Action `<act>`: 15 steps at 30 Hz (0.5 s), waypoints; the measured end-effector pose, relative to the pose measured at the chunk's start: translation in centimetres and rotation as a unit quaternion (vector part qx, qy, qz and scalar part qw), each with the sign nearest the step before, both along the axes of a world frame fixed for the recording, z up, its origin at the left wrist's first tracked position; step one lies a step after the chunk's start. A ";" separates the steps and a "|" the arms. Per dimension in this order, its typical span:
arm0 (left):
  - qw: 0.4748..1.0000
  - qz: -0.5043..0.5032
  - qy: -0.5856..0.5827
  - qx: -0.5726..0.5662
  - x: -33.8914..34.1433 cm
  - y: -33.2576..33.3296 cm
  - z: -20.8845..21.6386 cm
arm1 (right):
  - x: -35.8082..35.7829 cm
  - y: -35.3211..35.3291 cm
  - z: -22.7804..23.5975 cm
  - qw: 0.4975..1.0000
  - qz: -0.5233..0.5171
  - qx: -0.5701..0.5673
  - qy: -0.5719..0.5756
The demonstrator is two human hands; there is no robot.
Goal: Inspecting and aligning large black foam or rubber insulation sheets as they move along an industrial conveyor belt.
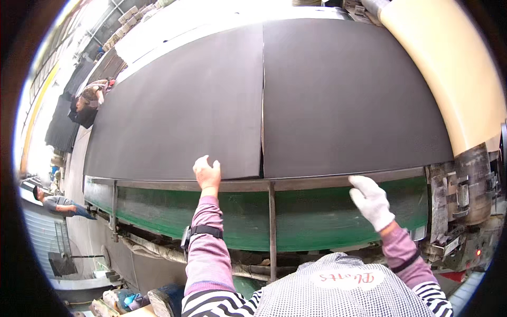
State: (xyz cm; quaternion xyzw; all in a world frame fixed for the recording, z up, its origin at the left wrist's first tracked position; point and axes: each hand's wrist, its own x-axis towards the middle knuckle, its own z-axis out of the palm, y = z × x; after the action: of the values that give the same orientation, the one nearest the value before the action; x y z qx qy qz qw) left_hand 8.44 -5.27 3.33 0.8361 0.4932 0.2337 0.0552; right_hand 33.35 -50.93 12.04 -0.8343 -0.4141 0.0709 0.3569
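Two large dark grey sheets lie side by side before me, a left sheet (179,105) and a right sheet (348,100), with a narrow gap between them that widens toward the near edge. My left hand (207,175) is bare and sits over the left sheet's near edge, its thumb apart from the fingers. Whether it touches the surface I cannot tell. In a white glove, my right hand (372,202) hovers by the near edge of the right sheet, fingers stretched out and nothing held. Under the sheets' front edge runs a metal rail (311,182) above a green belt (327,219).
A big tan roll (449,68) curves along the right side, above machine parts with a red light (478,252). At the far left, one person (90,100) bends beside dark stacked sheets (62,129); another person (63,203) stands lower down. An upright metal bar (272,227) crosses the green belt.
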 end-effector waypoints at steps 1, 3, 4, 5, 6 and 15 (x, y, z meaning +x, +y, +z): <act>1.000 0.006 0.011 -0.013 -0.9 0.9 -0.9 | 0.1 3.9 -0.1 0.999 0.044 -0.005 0.012; 0.998 0.034 0.021 -0.043 -2.4 2.6 -2.5 | 0.2 11.8 -0.7 0.992 0.089 -0.081 0.032; 0.997 0.050 0.034 -0.039 -3.1 3.3 -3.1 | 0.1 14.8 -0.9 0.993 0.071 -0.072 0.062; 0.996 0.056 0.051 -0.042 -3.9 4.1 -3.5 | 0.2 17.0 -1.2 0.991 0.048 -0.081 0.091; 0.994 0.069 0.068 -0.046 -4.7 5.0 -3.8 | 0.5 18.8 -1.6 0.991 0.020 -0.094 0.093; 0.980 0.028 0.143 -0.133 -8.1 8.9 -1.5 | 6.6 13.0 -5.3 0.975 -0.033 -0.212 -0.052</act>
State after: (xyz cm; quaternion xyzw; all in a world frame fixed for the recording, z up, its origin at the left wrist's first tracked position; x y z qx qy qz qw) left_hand 0.33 3.62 1.83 0.8322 0.5456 0.0455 0.0878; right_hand 39.98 -37.96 6.73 -0.9067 -0.3800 0.1016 0.1521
